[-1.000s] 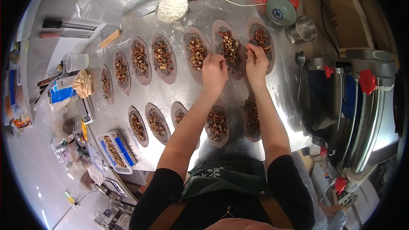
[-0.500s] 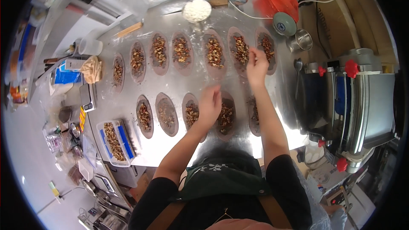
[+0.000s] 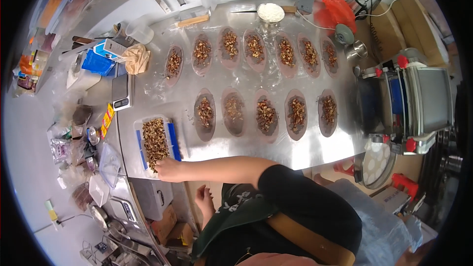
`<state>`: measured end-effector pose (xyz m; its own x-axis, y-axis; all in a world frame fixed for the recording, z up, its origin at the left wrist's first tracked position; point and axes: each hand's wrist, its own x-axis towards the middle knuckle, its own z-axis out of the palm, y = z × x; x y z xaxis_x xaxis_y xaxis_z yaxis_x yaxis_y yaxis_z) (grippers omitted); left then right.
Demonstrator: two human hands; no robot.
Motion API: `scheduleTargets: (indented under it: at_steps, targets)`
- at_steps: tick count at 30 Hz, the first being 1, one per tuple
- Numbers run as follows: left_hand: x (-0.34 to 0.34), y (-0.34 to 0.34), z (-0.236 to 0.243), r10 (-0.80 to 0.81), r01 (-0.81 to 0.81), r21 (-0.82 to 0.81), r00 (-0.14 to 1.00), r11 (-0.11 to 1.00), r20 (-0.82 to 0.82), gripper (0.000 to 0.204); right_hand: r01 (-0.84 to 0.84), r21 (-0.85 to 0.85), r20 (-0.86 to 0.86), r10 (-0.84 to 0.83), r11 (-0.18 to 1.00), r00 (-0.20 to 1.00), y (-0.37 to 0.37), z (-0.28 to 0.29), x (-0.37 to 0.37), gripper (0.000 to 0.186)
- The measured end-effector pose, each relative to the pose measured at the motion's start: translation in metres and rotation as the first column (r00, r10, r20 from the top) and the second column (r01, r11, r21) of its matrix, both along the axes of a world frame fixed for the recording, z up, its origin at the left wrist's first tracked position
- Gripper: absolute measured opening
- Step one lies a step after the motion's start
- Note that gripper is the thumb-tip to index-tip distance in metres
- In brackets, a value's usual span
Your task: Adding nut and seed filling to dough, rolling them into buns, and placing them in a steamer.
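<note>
My right arm reaches left across my body. My right hand (image 3: 170, 170) is at the near edge of a clear box (image 3: 139, 143) with blue side panels, its bent fingers down in the chopped nuts (image 3: 154, 138); the fingertips are partly hidden. Low in front of my apron, off the table, my left hand (image 3: 204, 200) hangs with loosely bent fingers and nothing visible in it. Beyond them, two rows of flat brownish-pink ovals, like dough sheets (image 3: 205, 132), lie on the metal table, each with a dark layer and a nut mix; one front oval (image 3: 233, 128) carries a thinner, paler scatter.
A digital scale (image 3: 121, 93) stands beyond the box. At the back are a bowl of white powder (image 3: 270, 14), a wooden-handled tool (image 3: 193, 20), a small green bowl (image 3: 344, 35) and a red bag (image 3: 339, 12). A roller machine (image 3: 428, 103) with red knobs borders the right side.
My right hand has gone from a far-right oval to the nut box at left. My left hand has dropped from over the front ovals to beside my apron. The view has shifted.
</note>
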<state>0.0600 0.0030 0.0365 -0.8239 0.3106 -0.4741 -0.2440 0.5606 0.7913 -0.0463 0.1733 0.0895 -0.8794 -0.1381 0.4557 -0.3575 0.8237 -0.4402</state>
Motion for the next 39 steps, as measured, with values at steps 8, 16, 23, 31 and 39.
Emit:
scheduleTargets:
  at_steps: [8,16,23,31,39]
  targets:
    - [-0.025,-0.079,-0.014,0.061,-0.057,-0.027,0.986,0.998,0.158,0.016,-0.146,0.448,0.711,-0.253,0.882,0.656,-0.027,-0.052,-0.085,0.029]
    - [-0.051,-0.089,-0.015,0.011,-0.005,-0.028,0.980,1.000,0.201,0.016,0.046,0.311,0.643,-0.246,0.949,0.726,-0.010,-0.039,-0.082,0.018]
    - [-0.045,-0.070,-0.024,-0.140,0.138,0.025,0.962,0.990,0.234,0.017,0.407,-0.205,0.404,-0.302,0.890,0.864,0.021,-0.027,-0.053,0.010]
    - [-0.015,-0.015,-0.033,-0.356,0.384,-0.040,0.886,0.922,0.297,0.021,0.368,-0.929,0.371,0.058,0.044,0.927,0.175,0.013,0.145,0.019]
    - [0.066,0.070,-0.032,-0.508,0.513,-0.133,0.858,0.848,0.072,0.016,0.654,-0.669,0.721,-0.522,-0.354,0.456,0.380,-0.023,0.424,0.017]
